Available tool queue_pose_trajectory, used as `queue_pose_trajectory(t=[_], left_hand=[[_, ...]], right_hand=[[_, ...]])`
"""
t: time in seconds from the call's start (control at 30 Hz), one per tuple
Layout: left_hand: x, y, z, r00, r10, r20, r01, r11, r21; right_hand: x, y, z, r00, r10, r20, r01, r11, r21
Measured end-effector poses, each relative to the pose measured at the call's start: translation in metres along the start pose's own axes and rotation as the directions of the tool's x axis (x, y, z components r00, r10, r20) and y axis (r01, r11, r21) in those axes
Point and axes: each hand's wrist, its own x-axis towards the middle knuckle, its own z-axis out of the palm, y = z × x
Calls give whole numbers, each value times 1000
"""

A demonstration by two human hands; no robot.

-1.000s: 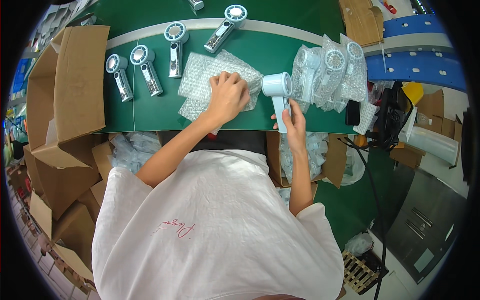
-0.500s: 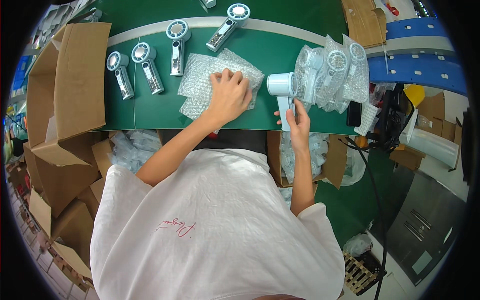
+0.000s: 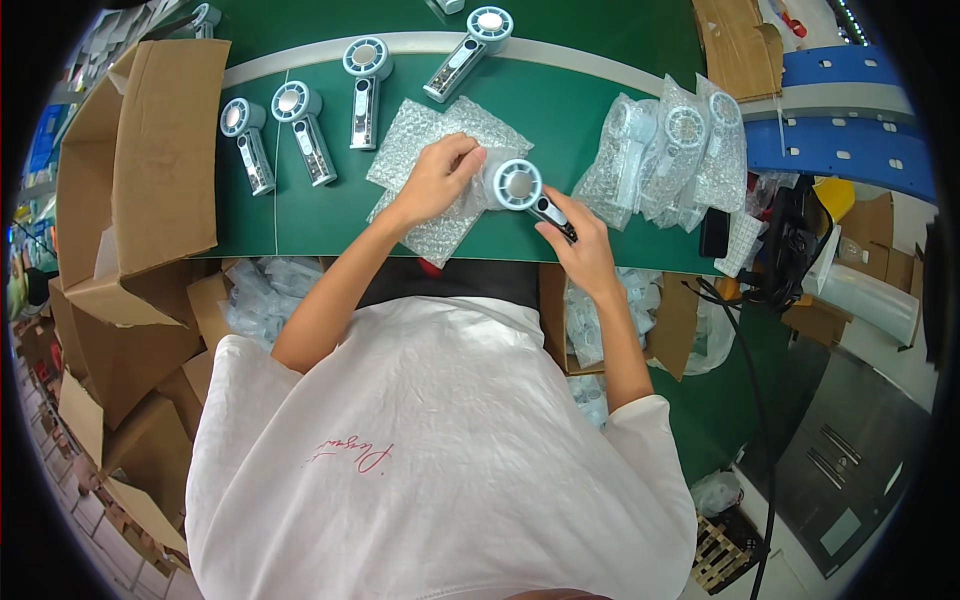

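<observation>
Two bare hands above the near edge of a green bench point(image 3: 320, 228). The right hand point(image 3: 583, 240) has its fingers closed round the handle of a handheld fan point(image 3: 518, 184), grille upward; the left hand point(image 3: 440, 175) appears to pinch a bubble-wrap bag point(image 3: 484, 190) just beside the fan's head, over a pile of bubble-wrap packaging point(image 3: 440, 235). Likely faults: the round head could catch on the film if the bag's mouth is too narrow, or the fan could slip over the near edge, since only its handle is gripped. Beneath that edge, a left cardboard box point(image 3: 203, 310) and a right cardboard box point(image 3: 672, 325) contain translucent plastic packets point(image 3: 590, 330). Toward the right edge lie three bagged fans point(image 3: 684, 150); at the left edge stands an open carton point(image 3: 172, 160), its contents mostly hidden. Farther off, four unwrapped fans point(image 3: 367, 60) lie toward the far edge.
</observation>
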Motion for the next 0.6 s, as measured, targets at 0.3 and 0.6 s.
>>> queue_pose_trajectory(t=[0.3,0.6], left_hand=[[7,45,5,870,487,72,-464,761,453],[12,113,30,737,670,86,-638,648,416]], right_hand=[[8,-61,-14,993,-21,116,81,840,-537],[17,-38,-64,896,399,193,-383,477,791]])
